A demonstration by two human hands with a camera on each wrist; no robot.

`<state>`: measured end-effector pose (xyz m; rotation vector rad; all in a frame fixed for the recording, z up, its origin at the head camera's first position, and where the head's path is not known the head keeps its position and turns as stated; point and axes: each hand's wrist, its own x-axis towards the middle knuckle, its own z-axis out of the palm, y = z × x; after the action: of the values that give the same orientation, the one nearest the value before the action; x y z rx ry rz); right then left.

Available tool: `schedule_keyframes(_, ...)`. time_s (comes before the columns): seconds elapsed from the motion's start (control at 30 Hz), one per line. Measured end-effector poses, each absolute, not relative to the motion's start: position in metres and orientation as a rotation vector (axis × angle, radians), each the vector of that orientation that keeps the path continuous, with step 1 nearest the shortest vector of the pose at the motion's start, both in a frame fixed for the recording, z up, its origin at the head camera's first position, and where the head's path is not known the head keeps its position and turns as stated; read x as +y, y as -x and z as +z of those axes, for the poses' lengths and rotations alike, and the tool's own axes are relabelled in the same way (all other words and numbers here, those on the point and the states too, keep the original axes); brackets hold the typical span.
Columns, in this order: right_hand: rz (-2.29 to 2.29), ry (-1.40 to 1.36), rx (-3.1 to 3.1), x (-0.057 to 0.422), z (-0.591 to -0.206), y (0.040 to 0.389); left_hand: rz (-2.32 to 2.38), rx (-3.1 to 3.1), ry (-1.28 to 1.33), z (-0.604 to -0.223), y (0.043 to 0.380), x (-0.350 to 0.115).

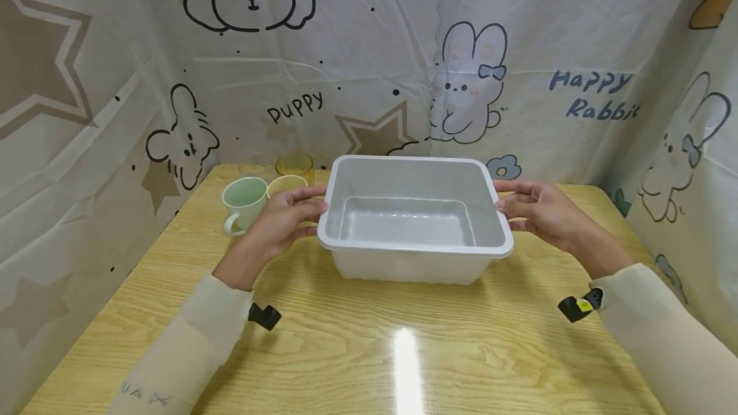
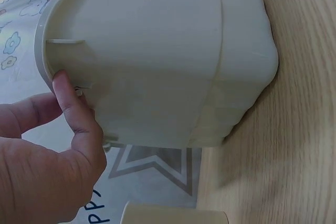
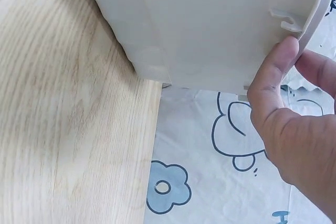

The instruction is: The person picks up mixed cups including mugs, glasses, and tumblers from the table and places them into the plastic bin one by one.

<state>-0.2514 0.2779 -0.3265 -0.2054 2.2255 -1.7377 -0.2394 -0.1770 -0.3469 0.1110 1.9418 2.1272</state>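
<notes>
A rectangular white plastic basin [image 1: 415,266] stands upright near the back of the wooden table, with nothing inside it. My left hand [image 1: 290,215] pinches its rim at the left end, thumb under the lip in the left wrist view. At the opposite end my right hand [image 1: 539,213] grips the rim the same way, and the right wrist view has the thumb [image 3: 278,64] against the outer wall beneath the lip. Just beyond my left hand are a green mug [image 1: 245,200] and a yellow cup [image 1: 286,184], the latter partly hidden by that hand.
Behind the cups stand an amber glass [image 1: 295,165] and a clear glass [image 1: 255,165]. A printed curtain [image 1: 369,50] hangs along the back and both sides of the wooden table [image 1: 334,351]. Each sleeve cuff has a small black device [image 1: 265,316] at it.
</notes>
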Motion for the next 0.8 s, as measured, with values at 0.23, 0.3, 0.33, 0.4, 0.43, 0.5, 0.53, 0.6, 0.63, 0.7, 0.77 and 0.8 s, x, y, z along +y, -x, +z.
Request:
schedule_keyframes(0.23,-1.695,0.229,2.253,0.278,-0.325,0.239,2.106,1.940,-0.144,-0.347,0.230,-0.182)
schedule_keyframes(0.3,-1.707,0.218,2.245,0.279,-0.325,0.235,2.103,1.935,-0.155,-0.346,0.228,-0.182)
schedule_keyframes(0.33,-1.714,0.212,2.241,0.279,-0.326,0.233,2.101,1.936,-0.156,-0.346,0.227,-0.182)
schedule_keyframes(0.4,-1.731,0.211,2.235,0.279,-0.326,0.229,2.095,1.936,-0.156,-0.346,0.225,-0.183)
schedule_keyframes(0.43,-1.740,0.214,2.233,0.279,-0.327,0.228,2.092,1.936,-0.158,-0.346,0.224,-0.183)
schedule_keyframes(0.5,-1.751,0.223,2.230,0.278,-0.328,0.224,2.082,1.942,-0.159,-0.346,0.221,-0.184)
schedule_keyframes(0.53,-1.755,0.229,2.229,0.278,-0.328,0.222,2.076,1.945,-0.159,-0.345,0.220,-0.184)
schedule_keyframes(0.6,-1.760,0.236,2.228,0.277,-0.329,0.219,2.065,1.947,-0.164,-0.345,0.218,-0.185)
schedule_keyframes(0.63,-1.764,0.236,2.227,0.277,-0.330,0.217,2.062,1.947,-0.165,-0.344,0.217,-0.185)
schedule_keyframes(0.7,-1.772,0.233,2.229,0.277,-0.330,0.213,2.057,1.948,-0.172,-0.344,0.214,-0.185)
schedule_keyframes(0.77,-1.791,0.221,2.220,0.277,-0.331,0.210,2.053,1.947,-0.181,-0.344,0.212,-0.185)
schedule_keyframes(0.8,-1.801,0.217,2.214,0.277,-0.331,0.208,2.051,1.948,-0.184,-0.343,0.210,-0.185)
